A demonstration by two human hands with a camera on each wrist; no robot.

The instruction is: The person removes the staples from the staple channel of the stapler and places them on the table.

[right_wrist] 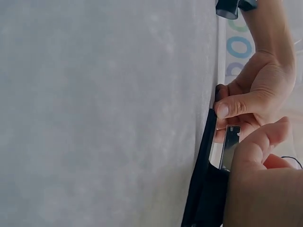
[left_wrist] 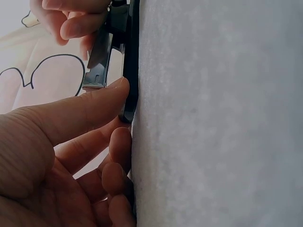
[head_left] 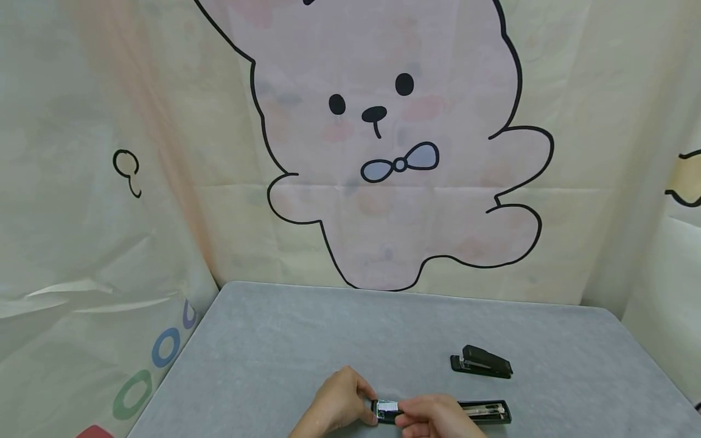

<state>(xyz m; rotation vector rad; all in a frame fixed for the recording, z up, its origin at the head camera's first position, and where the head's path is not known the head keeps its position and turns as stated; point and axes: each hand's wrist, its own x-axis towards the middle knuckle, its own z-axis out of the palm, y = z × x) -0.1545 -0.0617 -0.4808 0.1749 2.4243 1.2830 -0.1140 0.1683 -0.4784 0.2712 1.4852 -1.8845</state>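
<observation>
A black stapler (head_left: 487, 412) lies along the table's near side, swung open so that its metal staple channel shows. My left hand (head_left: 341, 400) pinches the left end of its base (left_wrist: 132, 66) between thumb and fingers. Over the middle of the stapler, my right hand (head_left: 432, 416) has its fingers bent at the metal channel (left_wrist: 99, 61). Whether those fingers pinch the channel or a small thing at it is hidden. The right wrist view shows the channel standing apart from the base (right_wrist: 201, 170).
Farther back and to the right stands a second black stapler (head_left: 482, 362), closed. A grey cloth covers the table (head_left: 263, 347). Behind it hangs a curtain (head_left: 378, 201) printed with a cartoon animal, and another curtain (head_left: 82, 243) borders the left side.
</observation>
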